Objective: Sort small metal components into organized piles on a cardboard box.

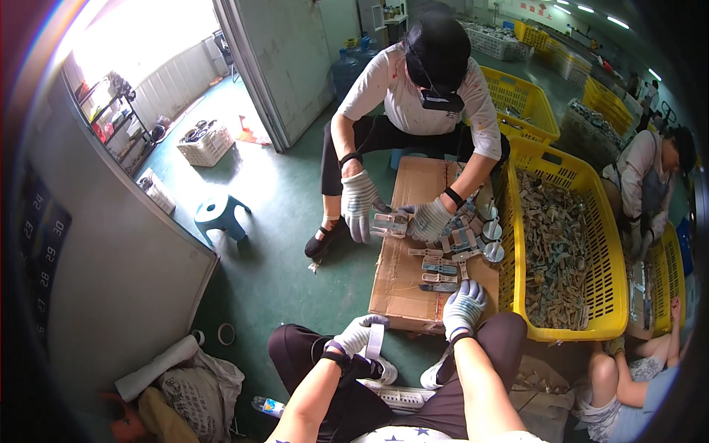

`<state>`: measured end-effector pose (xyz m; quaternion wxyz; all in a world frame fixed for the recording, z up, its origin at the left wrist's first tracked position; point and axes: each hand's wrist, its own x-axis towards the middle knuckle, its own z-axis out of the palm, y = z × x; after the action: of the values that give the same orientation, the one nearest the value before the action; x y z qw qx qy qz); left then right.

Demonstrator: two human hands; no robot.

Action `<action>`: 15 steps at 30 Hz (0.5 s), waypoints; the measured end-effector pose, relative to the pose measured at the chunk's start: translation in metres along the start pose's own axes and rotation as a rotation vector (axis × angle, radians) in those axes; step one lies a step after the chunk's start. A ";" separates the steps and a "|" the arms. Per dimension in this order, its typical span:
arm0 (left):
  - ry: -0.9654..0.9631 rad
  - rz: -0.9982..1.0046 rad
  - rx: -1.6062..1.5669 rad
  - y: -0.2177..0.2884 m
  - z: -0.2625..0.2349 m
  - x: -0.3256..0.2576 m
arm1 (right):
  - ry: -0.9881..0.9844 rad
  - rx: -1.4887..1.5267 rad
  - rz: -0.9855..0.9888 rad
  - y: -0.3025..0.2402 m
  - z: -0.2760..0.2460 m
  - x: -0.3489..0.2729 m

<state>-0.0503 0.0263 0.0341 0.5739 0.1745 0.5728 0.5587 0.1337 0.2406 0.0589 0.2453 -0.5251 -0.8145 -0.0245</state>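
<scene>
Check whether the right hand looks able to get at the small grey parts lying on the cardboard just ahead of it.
Probably yes. The right hand rests on the cardboard box, the grey parts lie just beyond its fingertips, and nothing sits between them.

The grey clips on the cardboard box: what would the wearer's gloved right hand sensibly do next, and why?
Probably close the fingers on the nearest grey clip. The right hand rests open at the cardboard box's near edge, just short of the row of clips, while the left hand already holds a pale flat strip above the lap, seemingly waiting for a piece.
</scene>
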 end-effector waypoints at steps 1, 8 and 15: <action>-0.003 -0.002 -0.005 -0.001 -0.001 0.000 | -0.008 0.001 -0.001 -0.001 -0.001 0.000; 0.029 -0.004 0.004 0.002 0.003 0.001 | 0.004 0.000 0.002 0.001 0.001 0.000; 0.012 0.010 0.007 0.001 0.003 0.001 | 0.021 0.008 -0.005 0.001 0.000 0.000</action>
<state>-0.0484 0.0294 0.0358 0.5671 0.1761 0.5771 0.5607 0.1343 0.2414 0.0587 0.2562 -0.5218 -0.8133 -0.0273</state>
